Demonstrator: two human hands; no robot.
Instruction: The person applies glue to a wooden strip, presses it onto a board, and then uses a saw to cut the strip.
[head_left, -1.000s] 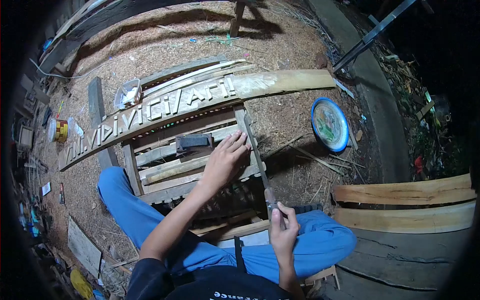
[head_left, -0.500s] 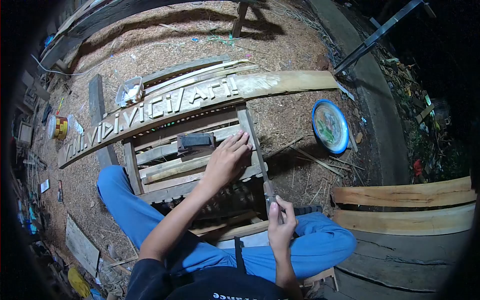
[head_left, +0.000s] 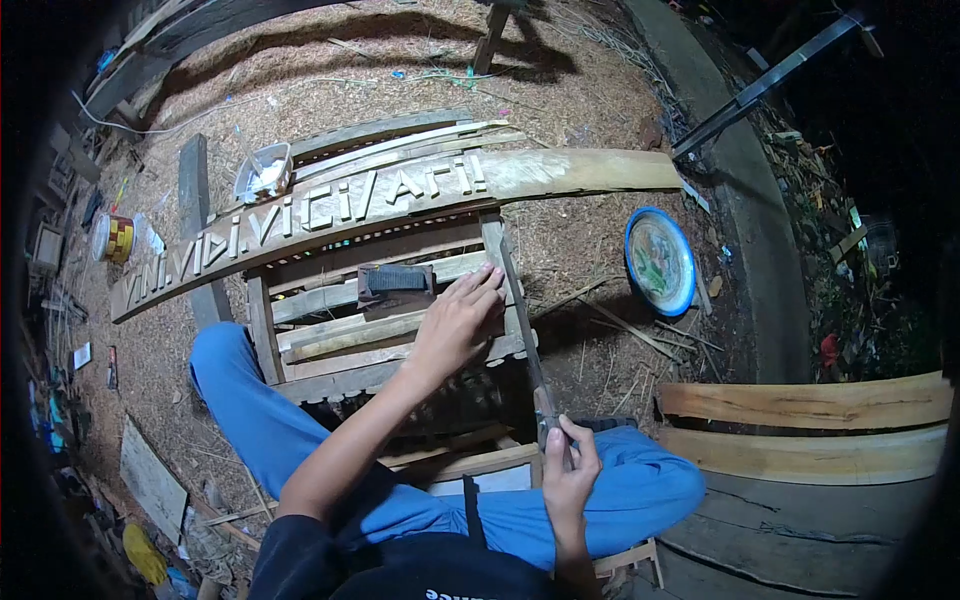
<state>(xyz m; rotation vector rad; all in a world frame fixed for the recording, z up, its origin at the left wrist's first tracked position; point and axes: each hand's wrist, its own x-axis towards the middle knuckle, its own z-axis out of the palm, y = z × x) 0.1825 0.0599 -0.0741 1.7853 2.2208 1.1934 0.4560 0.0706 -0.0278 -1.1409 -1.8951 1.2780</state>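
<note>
My left hand (head_left: 462, 325) rests on the right side of a slatted wooden frame (head_left: 262, 325), fingers close together and fingertips pressed at its side rail; anything under them is hidden. My right hand (head_left: 568, 462) is closed around the handle end of a long, narrow, dark tool (head_left: 530, 360), which runs up along the rail towards my left fingertips. Its exact kind is unclear. On the slats, left of my left hand, sits a dark block (head_left: 396, 284) with a black top. Beyond it, a long board (head_left: 590, 170) with raised wooden letters lies across the frame.
A plastic tub (head_left: 265, 172) of white stuff stands behind the board. A blue-rimmed round tray (head_left: 660, 262) lies right of the frame. Two planks (head_left: 810, 403) are at the lower right. A yellow-and-red can (head_left: 113, 238) stands left. Wood shavings cover the ground.
My right hand has drawn the tool slightly towards my body. My left hand stays at the rail. The whole view has shifted a little.
</note>
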